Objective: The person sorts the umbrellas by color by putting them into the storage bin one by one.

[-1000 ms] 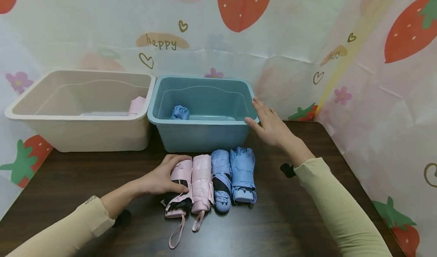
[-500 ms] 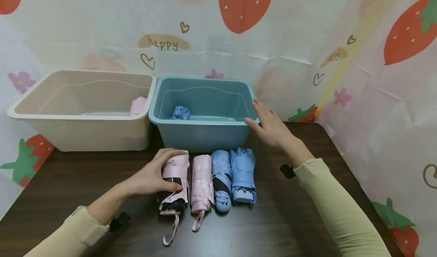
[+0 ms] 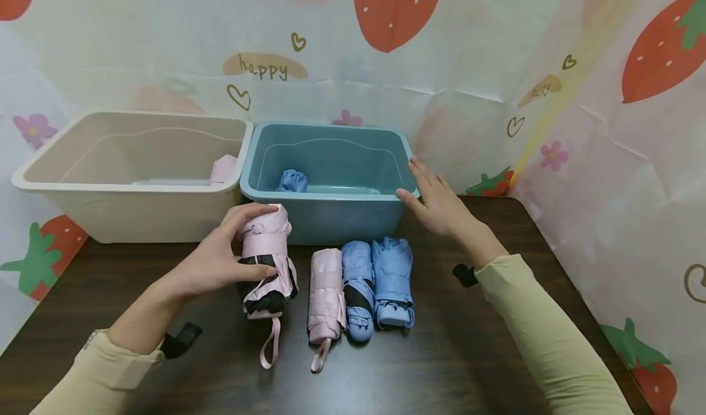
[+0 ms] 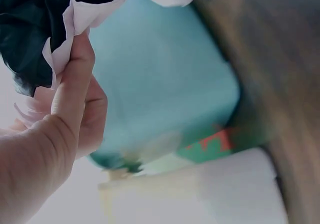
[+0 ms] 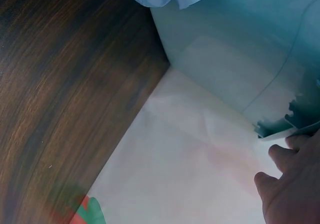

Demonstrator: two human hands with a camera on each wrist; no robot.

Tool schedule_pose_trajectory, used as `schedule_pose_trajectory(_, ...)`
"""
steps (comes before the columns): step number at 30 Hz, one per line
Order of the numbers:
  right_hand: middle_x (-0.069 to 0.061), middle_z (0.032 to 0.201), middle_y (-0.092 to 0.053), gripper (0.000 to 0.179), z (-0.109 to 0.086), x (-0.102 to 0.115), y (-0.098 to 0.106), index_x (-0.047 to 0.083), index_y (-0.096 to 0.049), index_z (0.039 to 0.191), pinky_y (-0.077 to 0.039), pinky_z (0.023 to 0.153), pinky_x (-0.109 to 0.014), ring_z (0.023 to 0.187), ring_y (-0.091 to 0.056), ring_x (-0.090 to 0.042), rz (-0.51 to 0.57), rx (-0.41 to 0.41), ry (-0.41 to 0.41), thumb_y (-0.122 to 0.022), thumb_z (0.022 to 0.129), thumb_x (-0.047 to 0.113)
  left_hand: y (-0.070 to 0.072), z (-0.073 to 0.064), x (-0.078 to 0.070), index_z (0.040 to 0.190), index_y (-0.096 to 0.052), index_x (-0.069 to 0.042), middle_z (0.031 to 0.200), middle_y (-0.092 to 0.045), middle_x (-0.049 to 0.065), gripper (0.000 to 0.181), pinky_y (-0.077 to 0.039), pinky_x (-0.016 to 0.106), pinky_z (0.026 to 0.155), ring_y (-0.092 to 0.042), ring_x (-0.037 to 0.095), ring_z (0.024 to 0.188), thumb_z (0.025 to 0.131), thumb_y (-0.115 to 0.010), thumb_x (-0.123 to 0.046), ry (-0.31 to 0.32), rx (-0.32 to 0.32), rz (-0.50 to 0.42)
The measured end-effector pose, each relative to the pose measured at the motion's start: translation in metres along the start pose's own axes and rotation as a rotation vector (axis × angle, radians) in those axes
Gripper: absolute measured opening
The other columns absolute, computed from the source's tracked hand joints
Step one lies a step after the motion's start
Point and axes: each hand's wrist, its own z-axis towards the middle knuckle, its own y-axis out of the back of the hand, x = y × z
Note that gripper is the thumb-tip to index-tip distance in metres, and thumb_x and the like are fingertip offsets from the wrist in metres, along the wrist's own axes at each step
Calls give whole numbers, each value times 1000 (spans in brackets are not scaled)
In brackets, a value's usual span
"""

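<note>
My left hand (image 3: 215, 258) grips a folded pink umbrella (image 3: 267, 243) with black patches, held above the table in front of the bins, its wrist loop hanging down. In the left wrist view the thumb presses against the umbrella's pink and black cloth (image 4: 35, 34). My right hand (image 3: 438, 200), fingers extended, rests on the right rim of the blue bin (image 3: 331, 219). On the table lie a second folded pink umbrella (image 3: 326, 295) and two folded blue umbrellas, one with a black stripe (image 3: 358, 280) and one plain (image 3: 393, 274), side by side.
A beige bin (image 3: 160, 216) stands left of the blue one, with a pink bundle (image 3: 223, 170) inside it. The blue bin contains a blue bundle (image 3: 292, 181). Behind them hangs a strawberry-print sheet (image 3: 342, 96). The dark wooden table (image 3: 430, 354) lies below.
My left hand has lifted the pink umbrella from the left end of the row and carried it up and leftward, toward the bins. The right hand stays on the rim.
</note>
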Motion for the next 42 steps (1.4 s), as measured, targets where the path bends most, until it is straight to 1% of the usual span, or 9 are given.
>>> schedule_pose_trajectory(7,-10,175,-6,85,0,0,1,3,-13,166,-6,126,-58,160,-10,-32,9,-2,-3,-30,108,62,27,13,-32,159,-36,-23,149,-34,11,94,-53,21,85,-54,31,116,82,-85,-2,-4,-74,23)
schedule_pose_trajectory(13,-10,175,-6,85,0,0,0,3,-13,166,-6,127,-56,160,-10,-31,9,-4,0,-30,108,63,53,27,-58,160,-36,-25,148,-33,8,95,-52,20,83,-53,23,115,82,-83,0,18,-160,54)
schedule_pose_trajectory(17,-9,175,-6,86,1,-1,-1,3,-13,166,-6,127,-57,160,-10,-31,4,0,0,-30,108,63,72,40,-68,160,-37,-30,148,-35,7,94,-54,21,77,-53,20,114,83,-82,0,60,-204,79)
schedule_pose_trajectory(20,-9,175,-5,85,1,-1,-1,4,-12,166,-5,127,-57,160,-10,-32,1,2,-2,-30,108,63,86,52,-71,160,-35,-30,150,-28,7,95,-54,20,75,-50,22,116,84,-81,0,63,-230,108)
schedule_pose_trajectory(24,-9,175,-6,85,0,-1,0,3,-12,166,-6,127,-56,160,-11,-32,-2,0,-6,-30,108,62,108,68,-67,161,-34,-27,153,-15,4,95,-50,16,80,-46,26,119,83,-79,4,51,-273,154)
schedule_pose_trajectory(29,-9,175,-6,85,0,-2,0,3,-13,166,-6,127,-56,160,-11,-31,-10,-1,-7,-30,108,63,141,83,-53,163,-34,-25,162,-6,9,91,-42,22,92,-37,39,129,86,-78,-1,99,-289,249)
schedule_pose_trajectory(35,-10,175,-7,84,-1,-2,1,3,-14,166,-5,127,-56,160,-11,-31,-10,0,-8,-32,108,61,181,97,-32,162,-37,-16,169,-11,16,87,-40,13,76,-36,53,134,86,-78,-2,152,-211,346)
schedule_pose_trajectory(38,-9,175,-7,84,-1,-1,1,4,-14,166,-6,127,-56,160,-11,-31,-12,-2,-9,-32,108,62,195,102,-20,161,-37,-11,171,-13,17,87,-40,11,71,-37,52,134,85,-78,-2,187,-172,382)
schedule_pose_trajectory(42,-8,175,-6,85,-1,-1,2,5,-13,167,-5,127,-55,160,-10,-30,-7,1,-12,-31,108,63,209,109,-1,162,-36,-13,171,-16,17,88,-40,14,75,-33,45,134,86,-79,-2,246,-130,406)
